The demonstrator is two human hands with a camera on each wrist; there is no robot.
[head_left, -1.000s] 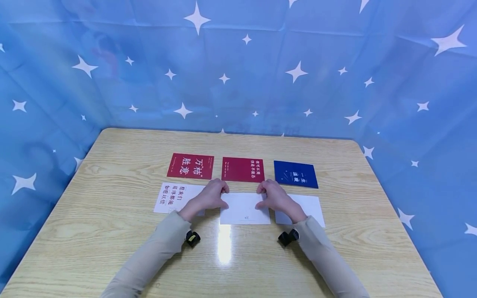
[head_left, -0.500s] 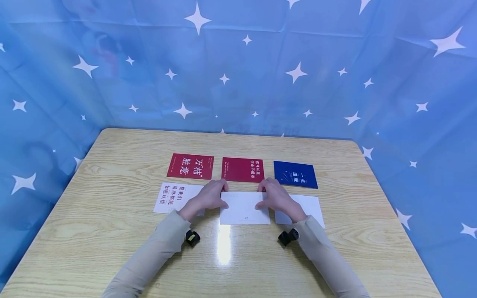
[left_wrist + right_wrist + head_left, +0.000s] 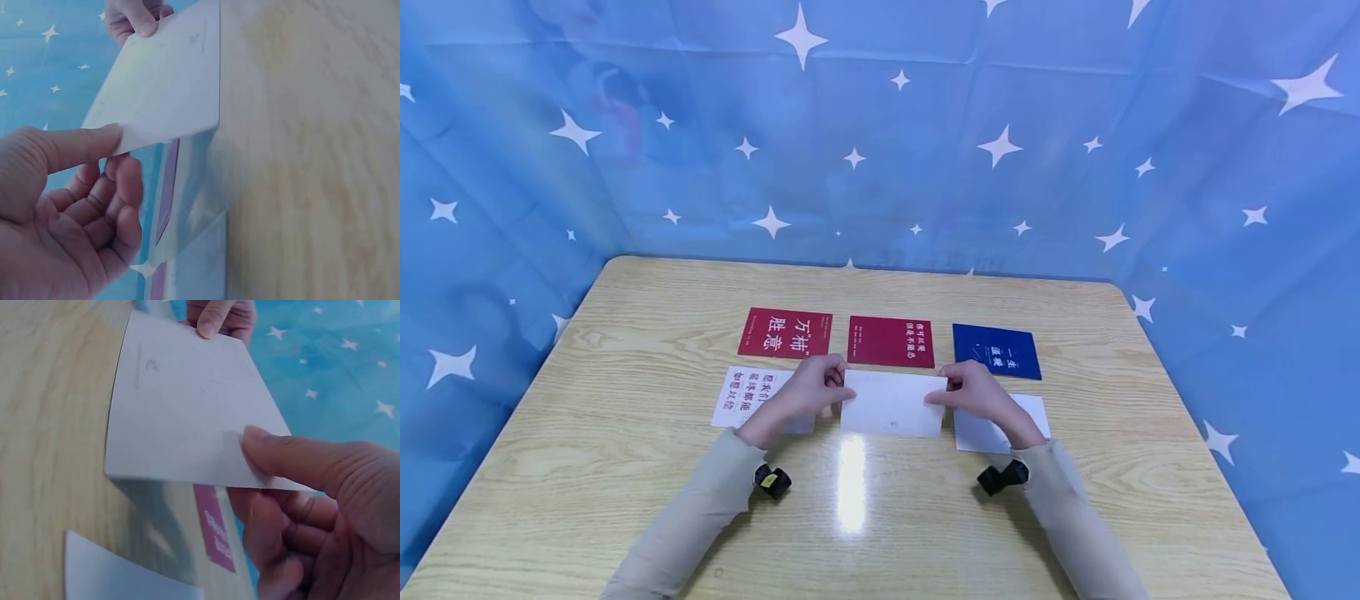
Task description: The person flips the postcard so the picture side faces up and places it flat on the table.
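A white card (image 3: pixel 891 404) with a small grey mark near its lower edge is held up off the table between both hands. My left hand (image 3: pixel 812 387) pinches its left edge, thumb on top and curled fingers beneath, as the left wrist view shows. On the opposite edge my right hand (image 3: pixel 981 392) pinches the card (image 3: pixel 187 406) the same way. A white card with red writing (image 3: pixel 745 400) lies partly under the left forearm and hand. Partly covered by the right hand is another white card (image 3: pixel 1033 412) lying on the table.
Along the back of the table (image 3: pixel 625 433) lie a red card with large white characters (image 3: pixel 786 332), a second red card (image 3: pixel 880 342) and a dark blue card (image 3: pixel 996 352). A blue cloth with white stars (image 3: pixel 880 108) hangs behind and beside the table.
The middle white card has risen off the table, its far edge lifted. Both thumbs and fingers now pinch its sides, and the wrists have spread slightly apart.
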